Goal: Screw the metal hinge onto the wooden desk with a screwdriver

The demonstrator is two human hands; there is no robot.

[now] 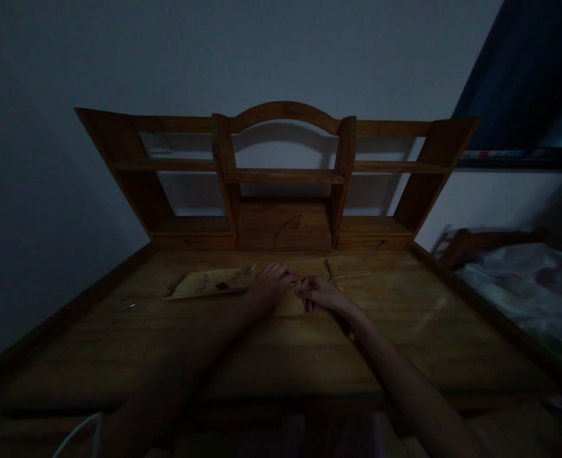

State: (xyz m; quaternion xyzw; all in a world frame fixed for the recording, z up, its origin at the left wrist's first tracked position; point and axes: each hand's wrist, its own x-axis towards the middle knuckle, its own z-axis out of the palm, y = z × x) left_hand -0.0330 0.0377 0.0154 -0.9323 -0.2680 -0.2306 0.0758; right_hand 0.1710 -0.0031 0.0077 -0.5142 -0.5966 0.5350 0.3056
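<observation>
At the middle of the desk both hands meet over a flat light-brown piece [288, 307], cardboard or thin wood; the dim light hides which. My left hand [272, 281] is closed at its upper left edge, fingers bent over it. My right hand [320, 295] has its fingers curled together at the right edge, pinching there. A tiny shiny spot shows between the fingertips, too small to name. Beside the right hand lies a tool with a thin metal shaft [330, 272]; yellow and black parts show near the wrist, partly hidden by the arm.
A longer pale brown sheet [205, 284] with dark stains lies left of my hands. Two small metal pieces [126, 308] lie farther left. A wooden shelf unit [285, 175] stands along the desk's back. Raised wooden edges [452, 286] border the desk's sides.
</observation>
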